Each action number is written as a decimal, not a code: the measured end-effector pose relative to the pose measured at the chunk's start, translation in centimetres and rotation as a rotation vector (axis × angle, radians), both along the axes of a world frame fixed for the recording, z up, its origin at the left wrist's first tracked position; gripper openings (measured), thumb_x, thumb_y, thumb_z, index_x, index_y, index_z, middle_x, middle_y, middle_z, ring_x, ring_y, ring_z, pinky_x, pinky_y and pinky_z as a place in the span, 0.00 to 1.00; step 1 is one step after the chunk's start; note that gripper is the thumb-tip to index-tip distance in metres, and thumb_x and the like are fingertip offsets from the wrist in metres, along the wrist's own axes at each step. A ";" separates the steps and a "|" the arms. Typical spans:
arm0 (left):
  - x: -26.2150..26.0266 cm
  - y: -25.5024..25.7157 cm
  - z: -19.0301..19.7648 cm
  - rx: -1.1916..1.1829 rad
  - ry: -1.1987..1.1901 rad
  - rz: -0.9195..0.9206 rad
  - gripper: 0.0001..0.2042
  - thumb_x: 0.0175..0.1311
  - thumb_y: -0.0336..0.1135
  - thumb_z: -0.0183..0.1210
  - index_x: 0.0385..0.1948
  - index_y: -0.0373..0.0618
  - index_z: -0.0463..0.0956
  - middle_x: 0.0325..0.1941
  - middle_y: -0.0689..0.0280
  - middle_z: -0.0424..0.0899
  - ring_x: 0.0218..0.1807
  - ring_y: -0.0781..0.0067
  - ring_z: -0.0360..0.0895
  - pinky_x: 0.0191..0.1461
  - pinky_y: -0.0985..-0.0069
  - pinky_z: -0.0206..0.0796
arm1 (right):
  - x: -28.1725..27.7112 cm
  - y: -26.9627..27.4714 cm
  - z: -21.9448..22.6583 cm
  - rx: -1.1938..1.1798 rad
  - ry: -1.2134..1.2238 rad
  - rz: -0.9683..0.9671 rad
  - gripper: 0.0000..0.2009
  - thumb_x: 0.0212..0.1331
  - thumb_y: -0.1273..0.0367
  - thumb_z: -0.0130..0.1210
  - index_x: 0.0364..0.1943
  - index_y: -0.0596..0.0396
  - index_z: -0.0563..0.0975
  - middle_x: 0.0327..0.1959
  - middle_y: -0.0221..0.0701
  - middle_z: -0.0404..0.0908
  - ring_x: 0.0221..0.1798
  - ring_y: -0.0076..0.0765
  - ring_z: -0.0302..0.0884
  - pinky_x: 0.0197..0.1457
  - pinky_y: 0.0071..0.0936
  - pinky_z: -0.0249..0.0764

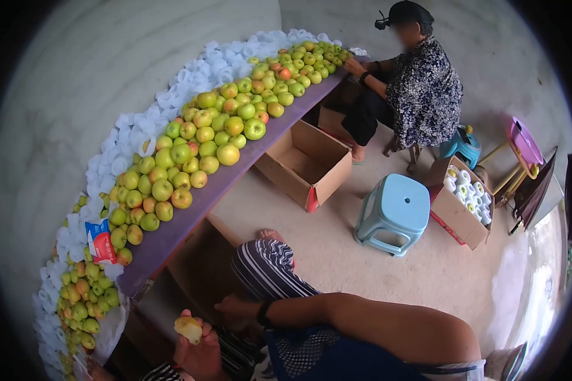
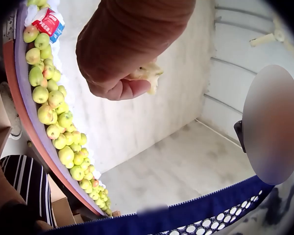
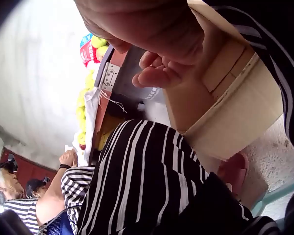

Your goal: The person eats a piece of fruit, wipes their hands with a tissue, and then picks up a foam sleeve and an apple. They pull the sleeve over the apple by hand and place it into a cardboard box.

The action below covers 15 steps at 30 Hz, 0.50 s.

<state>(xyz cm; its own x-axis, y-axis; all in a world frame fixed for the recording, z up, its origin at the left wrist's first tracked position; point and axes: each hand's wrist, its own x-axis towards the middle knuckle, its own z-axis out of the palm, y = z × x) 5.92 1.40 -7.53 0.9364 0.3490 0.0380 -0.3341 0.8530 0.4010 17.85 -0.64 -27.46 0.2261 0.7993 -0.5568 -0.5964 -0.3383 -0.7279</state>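
My left hand [image 1: 200,357] pinches a partly eaten apple [image 1: 189,329] with pale flesh showing. In the left wrist view, the thumb and fingers curl round that piece [image 2: 150,76], hiding part of it. My right hand [image 1: 238,308] hangs low by the striped trouser leg [image 1: 270,270]. Its fingers are loosely curled with nothing in them, over an open cardboard box [image 3: 240,117] in the right wrist view. Nearby, yellow-green apples [image 1: 228,154] are heaped along a purple tabletop [image 1: 225,181]. White foam nets [image 1: 140,130] lie piled behind them.
A red and blue packet [image 1: 100,241] sits among the apples. Another person [image 1: 422,89] sits at the table's far end. On the floor stand an open carton [image 1: 333,178], a light blue stool [image 1: 397,209] and a carton of netted apples [image 1: 464,222].
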 end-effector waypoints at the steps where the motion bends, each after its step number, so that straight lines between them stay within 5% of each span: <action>1: 0.1 0.1 0.0 -0.007 0.005 -0.006 0.24 0.60 0.31 0.47 0.58 0.35 0.53 0.46 0.52 0.67 0.43 0.63 0.67 0.46 0.72 0.65 | -0.1 0.2 -0.2 -0.009 -0.012 0.027 0.17 0.57 0.57 0.49 0.21 0.56 0.69 0.14 0.31 0.68 0.12 0.28 0.63 0.13 0.27 0.61; 8: 0.9 0.6 -0.3 0.006 0.033 -0.057 0.25 0.58 0.31 0.49 0.57 0.35 0.54 0.46 0.52 0.68 0.41 0.64 0.66 0.43 0.72 0.65 | -0.8 1.3 -2.1 -0.049 -0.245 0.136 0.17 0.58 0.59 0.48 0.22 0.60 0.72 0.15 0.34 0.71 0.14 0.30 0.67 0.15 0.29 0.62; 10: 1.1 1.1 -1.1 0.013 0.028 -0.083 0.25 0.57 0.31 0.50 0.57 0.34 0.55 0.45 0.53 0.69 0.41 0.64 0.67 0.42 0.72 0.65 | -1.3 2.6 -8.2 0.277 -0.496 0.000 0.17 0.58 0.59 0.48 0.24 0.61 0.73 0.16 0.35 0.71 0.15 0.33 0.68 0.16 0.31 0.64; 14: 1.2 0.8 -0.6 0.078 0.093 -0.002 0.24 0.53 0.30 0.51 0.54 0.33 0.58 0.42 0.53 0.73 0.40 0.64 0.70 0.42 0.73 0.64 | -0.3 1.5 -8.7 0.406 -1.545 0.180 0.17 0.59 0.60 0.47 0.27 0.63 0.74 0.16 0.35 0.72 0.17 0.37 0.72 0.18 0.33 0.66; 15: 1.1 1.0 -0.8 0.082 0.103 0.040 0.24 0.53 0.29 0.51 0.53 0.34 0.59 0.42 0.53 0.73 0.40 0.63 0.71 0.41 0.73 0.64 | 0.1 0.8 -6.6 0.321 -1.271 0.221 0.17 0.59 0.59 0.47 0.28 0.63 0.74 0.16 0.35 0.72 0.17 0.37 0.72 0.18 0.34 0.67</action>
<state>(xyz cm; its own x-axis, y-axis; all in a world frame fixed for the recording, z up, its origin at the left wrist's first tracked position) 7.07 2.39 -8.37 0.9222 0.3857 -0.0277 -0.3206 0.8026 0.5031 17.94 0.13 -34.05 0.2948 0.9416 0.1628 0.5983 -0.0491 -0.7998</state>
